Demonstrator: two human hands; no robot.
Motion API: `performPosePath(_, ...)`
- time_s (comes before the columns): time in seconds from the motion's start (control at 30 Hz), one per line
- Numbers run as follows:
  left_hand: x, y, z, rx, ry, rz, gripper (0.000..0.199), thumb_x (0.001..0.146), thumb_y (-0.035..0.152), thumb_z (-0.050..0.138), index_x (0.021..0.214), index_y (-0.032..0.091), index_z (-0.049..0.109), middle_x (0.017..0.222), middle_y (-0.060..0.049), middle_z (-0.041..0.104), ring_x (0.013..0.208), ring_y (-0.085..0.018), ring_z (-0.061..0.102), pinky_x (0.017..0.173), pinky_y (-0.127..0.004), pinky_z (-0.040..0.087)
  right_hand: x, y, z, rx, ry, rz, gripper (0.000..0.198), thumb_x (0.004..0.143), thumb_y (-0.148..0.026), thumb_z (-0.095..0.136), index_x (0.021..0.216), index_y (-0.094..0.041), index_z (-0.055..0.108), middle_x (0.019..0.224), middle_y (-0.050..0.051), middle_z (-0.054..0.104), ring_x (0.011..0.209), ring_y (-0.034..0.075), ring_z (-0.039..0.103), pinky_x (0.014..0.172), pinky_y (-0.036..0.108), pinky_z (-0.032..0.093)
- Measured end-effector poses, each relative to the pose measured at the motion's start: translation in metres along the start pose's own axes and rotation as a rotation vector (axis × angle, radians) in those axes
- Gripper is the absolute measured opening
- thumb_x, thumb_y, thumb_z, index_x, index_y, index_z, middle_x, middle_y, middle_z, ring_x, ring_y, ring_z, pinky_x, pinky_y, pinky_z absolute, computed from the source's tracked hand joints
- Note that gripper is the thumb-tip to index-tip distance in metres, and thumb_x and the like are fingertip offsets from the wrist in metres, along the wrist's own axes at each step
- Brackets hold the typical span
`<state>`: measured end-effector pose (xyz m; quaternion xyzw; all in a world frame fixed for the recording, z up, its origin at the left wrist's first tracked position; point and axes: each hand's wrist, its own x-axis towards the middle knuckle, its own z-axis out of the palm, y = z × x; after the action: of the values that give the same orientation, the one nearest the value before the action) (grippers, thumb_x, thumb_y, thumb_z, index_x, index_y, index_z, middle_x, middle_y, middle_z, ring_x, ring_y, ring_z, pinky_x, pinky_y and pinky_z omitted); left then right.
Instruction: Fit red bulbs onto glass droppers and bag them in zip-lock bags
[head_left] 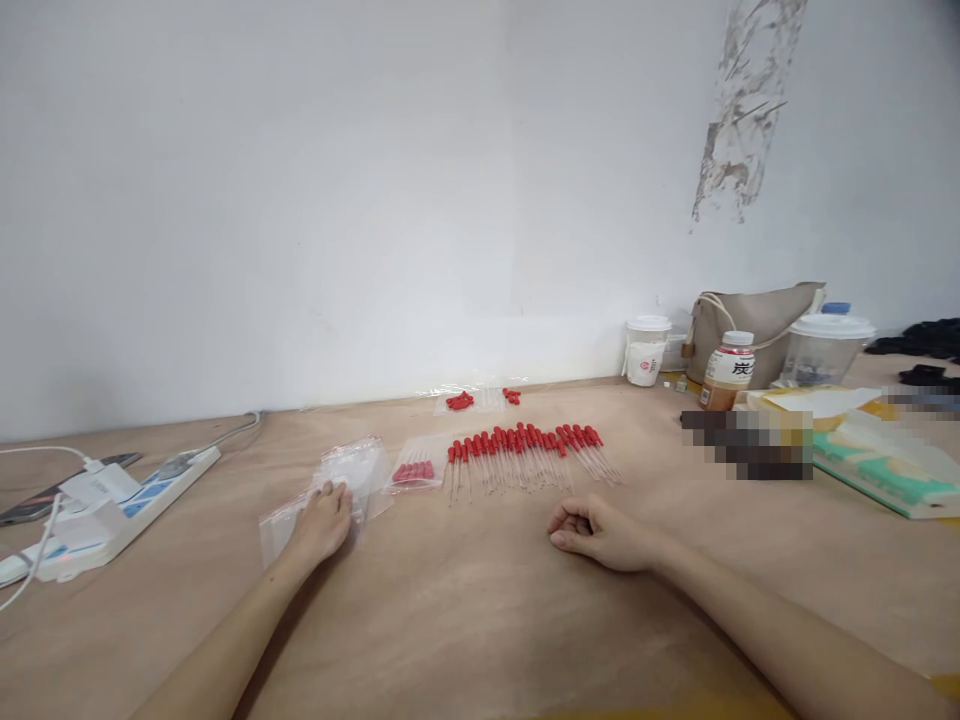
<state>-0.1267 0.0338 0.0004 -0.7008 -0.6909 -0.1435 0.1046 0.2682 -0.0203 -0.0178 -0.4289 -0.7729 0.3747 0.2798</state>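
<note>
My left hand (324, 522) lies palm down on a loose pile of clear zip bags (351, 462), its fingers spread a little over the plastic. Just right of the pile, a clear bag holds several red-handled screwdrivers (415, 470). Beyond and between my hands, many small screwdrivers (517, 442) with red handles and thin metal shafts lie in a row, handles toward the wall. My right hand (600, 532) rests on its side on the table, below the row's right end. Its fingers are loosely curled with a gap to the thumb, and nothing shows in them.
Near the wall lie plastic bags with small red pieces (460, 401). At left is a white power strip (161, 500) with chargers and cables. To the right stand a paper cup (646, 352), a bottle (729, 372), a grey bag (765, 325) and a green-and-white pack (885, 470).
</note>
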Motion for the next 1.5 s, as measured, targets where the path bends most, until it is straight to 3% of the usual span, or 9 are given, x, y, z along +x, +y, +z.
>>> performPosePath(0.1, -0.008, 0.022, -0.024, -0.049, 0.095, 0.085, 0.047, 0.090, 0.030, 0.017, 0.127, 0.010, 0.036, 0.135, -0.011, 0.035, 0.128, -0.022, 0.020, 0.100, -0.040, 0.026, 0.000, 0.001, 0.000, -0.013, 0.015, -0.017, 0.029, 0.073, -0.043, 0.053, 0.080, -0.016, 0.060, 0.059, -0.002, 0.047, 0.054, 0.009, 0.040, 0.049, 0.020, 0.032)
performPosePath(0.17, -0.022, 0.049, -0.036, -0.184, 0.169, 0.349, 0.046, 0.091, 0.034, 0.021, 0.131, 0.014, 0.031, 0.138, -0.007, 0.029, 0.129, -0.020, 0.018, 0.104, -0.039, 0.021, 0.000, 0.002, 0.000, -0.020, 0.045, -0.028, 0.029, 0.074, -0.043, 0.052, 0.079, -0.016, 0.060, 0.059, -0.001, 0.048, 0.055, 0.009, 0.041, 0.050, 0.021, 0.033)
performPosePath(0.37, -0.080, 0.119, -0.029, -0.255, -0.217, 0.660, 0.049, 0.089, 0.039, 0.035, 0.135, 0.025, 0.023, 0.139, -0.006, 0.024, 0.128, -0.028, 0.018, 0.099, -0.049, 0.026, 0.001, 0.000, -0.001, -0.038, 0.121, -0.024, 0.029, 0.074, -0.044, 0.051, 0.075, -0.016, 0.060, 0.060, 0.001, 0.052, 0.056, 0.011, 0.044, 0.052, 0.022, 0.036)
performPosePath(0.5, -0.076, 0.112, -0.034, -0.291, -0.242, 0.607, 0.051, 0.089, 0.030, 0.035, 0.136, 0.024, 0.018, 0.139, -0.009, 0.025, 0.124, -0.026, 0.029, 0.095, -0.043, 0.036, 0.001, 0.000, -0.001, -0.038, 0.112, -0.021, 0.029, 0.074, -0.044, 0.051, 0.075, -0.017, 0.060, 0.061, 0.001, 0.052, 0.057, 0.011, 0.044, 0.052, 0.022, 0.036)
performPosePath(0.73, -0.051, 0.076, -0.049, -0.242, -0.299, 0.963, 0.060, 0.080, 0.002, 0.034, 0.129, 0.036, 0.031, 0.135, 0.003, 0.034, 0.123, -0.020, 0.033, 0.098, -0.041, 0.035, 0.002, 0.001, -0.001, -0.051, 0.110, -0.032, 0.026, 0.075, -0.040, 0.051, 0.075, -0.016, 0.060, 0.061, 0.000, 0.051, 0.056, 0.010, 0.043, 0.051, 0.022, 0.034)
performPosePath(1.0, -0.077, 0.118, -0.061, -0.191, -0.241, 0.884, 0.032, 0.085, 0.022, 0.041, 0.115, 0.025, 0.051, 0.089, -0.005, 0.066, 0.083, -0.021, 0.061, 0.081, -0.038, 0.045, 0.000, -0.004, -0.001, -0.063, 0.112, -0.022, 0.025, 0.075, -0.038, 0.052, 0.075, -0.015, 0.060, 0.060, 0.000, 0.050, 0.055, 0.010, 0.042, 0.051, 0.022, 0.035)
performPosePath(1.1, -0.055, 0.118, -0.056, -0.253, -0.162, 0.974, 0.039, 0.085, 0.011, 0.034, 0.117, 0.027, 0.050, 0.111, -0.003, 0.059, 0.103, -0.021, 0.052, 0.090, -0.038, 0.039, 0.000, -0.004, -0.001, -0.075, 0.110, -0.031, 0.024, 0.075, -0.037, 0.051, 0.075, -0.015, 0.060, 0.059, 0.000, 0.050, 0.055, 0.010, 0.042, 0.051, 0.021, 0.034)
performPosePath(1.23, -0.036, 0.108, -0.046, -0.216, -0.285, 1.193, 0.046, 0.085, 0.014, 0.034, 0.128, 0.031, 0.036, 0.136, 0.001, 0.034, 0.125, -0.023, 0.028, 0.101, -0.042, 0.025, 0.001, 0.000, 0.000, -0.100, 0.131, -0.051, 0.023, 0.076, -0.036, 0.051, 0.075, -0.015, 0.060, 0.060, 0.000, 0.052, 0.055, 0.009, 0.043, 0.051, 0.021, 0.035)
performPosePath(1.5, -0.087, 0.149, -0.037, -0.359, -0.197, 0.633, 0.038, 0.089, 0.041, 0.032, 0.118, 0.022, 0.049, 0.113, -0.008, 0.050, 0.103, -0.024, 0.045, 0.088, -0.043, 0.039, 0.003, 0.005, 0.004, -0.131, 0.207, -0.073, 0.021, 0.076, -0.033, 0.050, 0.071, -0.015, 0.060, 0.058, 0.000, 0.052, 0.052, 0.009, 0.043, 0.048, 0.020, 0.033)
